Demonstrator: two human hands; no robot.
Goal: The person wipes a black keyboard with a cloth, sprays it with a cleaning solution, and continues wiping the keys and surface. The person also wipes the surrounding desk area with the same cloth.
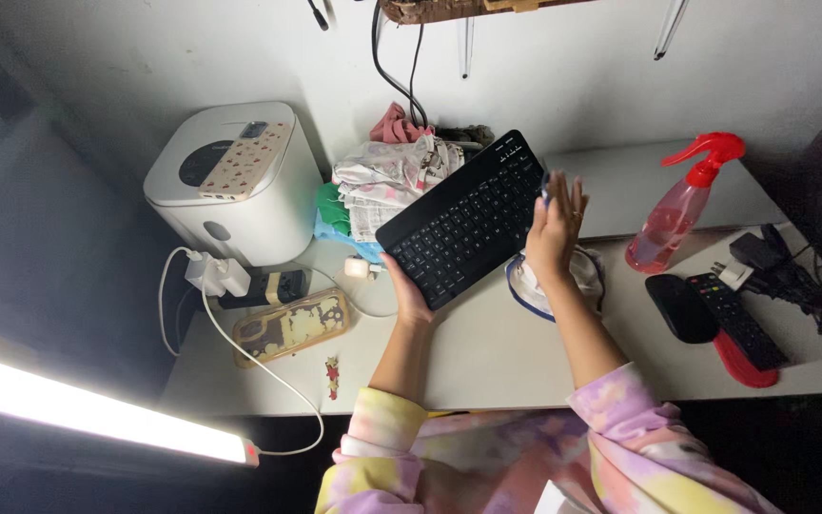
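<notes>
The person holds a black keyboard [468, 217] tilted above the white desk [487, 352]. The left hand [407, 295] grips its lower corner, fingers closed under the edge. The right hand [554, 227] lies on its right end, fingers nearly straight, with something small and bluish at the fingertips. A red spray bottle [682, 202] stands near on the right, a white appliance [230, 186] on the left

Bare white desk [497, 352] open before the keyboard [468, 217], spray bottle [682, 205] right, clothes pile [387, 181] left.
</notes>
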